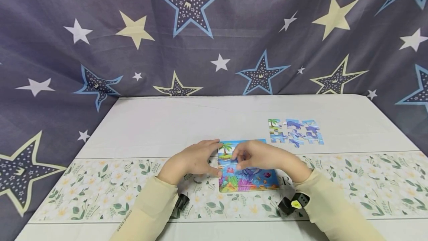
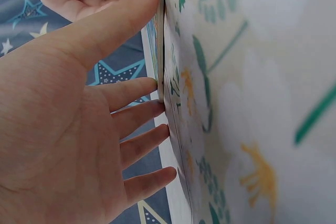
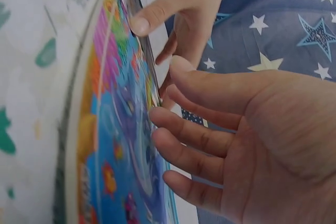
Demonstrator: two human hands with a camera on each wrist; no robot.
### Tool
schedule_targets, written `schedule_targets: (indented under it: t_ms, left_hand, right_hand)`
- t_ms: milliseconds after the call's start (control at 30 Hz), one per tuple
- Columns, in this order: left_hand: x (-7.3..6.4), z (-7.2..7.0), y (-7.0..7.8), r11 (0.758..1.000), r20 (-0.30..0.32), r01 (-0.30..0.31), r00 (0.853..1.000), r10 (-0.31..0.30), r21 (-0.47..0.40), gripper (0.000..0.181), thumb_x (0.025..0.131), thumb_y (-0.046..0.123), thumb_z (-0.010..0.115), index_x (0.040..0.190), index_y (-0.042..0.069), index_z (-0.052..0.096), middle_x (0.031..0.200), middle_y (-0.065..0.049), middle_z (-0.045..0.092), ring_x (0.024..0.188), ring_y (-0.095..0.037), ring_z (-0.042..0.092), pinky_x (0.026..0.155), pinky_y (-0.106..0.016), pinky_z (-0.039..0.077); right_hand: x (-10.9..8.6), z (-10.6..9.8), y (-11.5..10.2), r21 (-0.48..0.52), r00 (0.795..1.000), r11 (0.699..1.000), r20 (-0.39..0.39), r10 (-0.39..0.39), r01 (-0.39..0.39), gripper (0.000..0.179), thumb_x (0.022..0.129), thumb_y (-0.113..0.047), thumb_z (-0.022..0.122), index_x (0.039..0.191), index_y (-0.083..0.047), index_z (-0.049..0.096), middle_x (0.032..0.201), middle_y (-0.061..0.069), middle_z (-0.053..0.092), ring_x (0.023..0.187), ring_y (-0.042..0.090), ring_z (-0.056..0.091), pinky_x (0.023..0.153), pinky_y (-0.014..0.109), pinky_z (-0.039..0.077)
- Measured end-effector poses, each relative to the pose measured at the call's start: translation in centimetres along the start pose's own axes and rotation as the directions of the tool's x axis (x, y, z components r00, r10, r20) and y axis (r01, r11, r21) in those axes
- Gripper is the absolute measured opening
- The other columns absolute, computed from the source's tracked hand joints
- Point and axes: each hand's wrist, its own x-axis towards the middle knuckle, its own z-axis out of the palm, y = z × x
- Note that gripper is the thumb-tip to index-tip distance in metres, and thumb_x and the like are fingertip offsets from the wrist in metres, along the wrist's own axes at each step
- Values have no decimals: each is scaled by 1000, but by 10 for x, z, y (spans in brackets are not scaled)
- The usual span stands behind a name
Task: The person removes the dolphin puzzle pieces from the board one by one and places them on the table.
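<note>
A picture puzzle board point(image 1: 247, 185) with a palm tree, a crab and bright coral lies flat in the middle of the table. My left hand point(image 1: 197, 158) is at its left side, with the thumb and fingertips at the edge. In the left wrist view, the thumb point(image 2: 134, 11) rests against the edge and the other fingers are spread and nearly straight. Over the board's upper right part is my right hand point(image 1: 262, 154), its fingers loosely bent. The right wrist view shows a gap between its fingertips point(image 3: 160, 116) and thumb, with nothing held there.
Behind the board to the right, several joined puzzle pieces point(image 1: 294, 125) with dolphins and a palm tree lie on the white table point(image 1: 167, 122). A floral strip point(image 1: 364, 189) crosses the table under the board. A star-patterned curtain point(image 1: 234, 18) hangs along the back and left.
</note>
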Motion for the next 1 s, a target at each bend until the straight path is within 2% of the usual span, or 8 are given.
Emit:
schedule_targets:
  t_ms: [200, 600, 1000]
  left_hand:
    - [0, 0, 0, 1000, 0, -1, 1000, 1, -1, 90, 82, 46, 79, 155, 16, 36, 162, -3, 25, 148, -27, 21, 118, -52, 24]
    - [-1, 0, 1, 1000, 13, 1, 1000, -1, 15, 89, 84, 45, 78, 156, 17, 34, 163, -2, 24, 149, -26, 21, 117, -51, 25]
    - [1, 1, 0, 1000, 0, 5, 1000, -5, 18, 89, 83, 45, 78, 156, 17, 34, 162, -1, 25, 148, -26, 22, 117, -50, 25]
  right_hand:
    - [1, 7, -9, -71, 999, 997, 12, 30, -29, 32, 87, -19, 78, 114, -5, 66, 91, -3, 62, 63, 8, 49, 60, 24, 46]
    - [7, 25, -20, -221, 991, 967, -48, 122, -130, 45, 79, -25, 86, 115, -9, 66, 88, -3, 56, 73, 14, 49, 65, 32, 44]
    - [7, 27, -22, -238, 988, 959, -53, 146, -155, 41, 78, -24, 86, 110, -11, 65, 90, -3, 55, 79, 14, 50, 71, 34, 47]
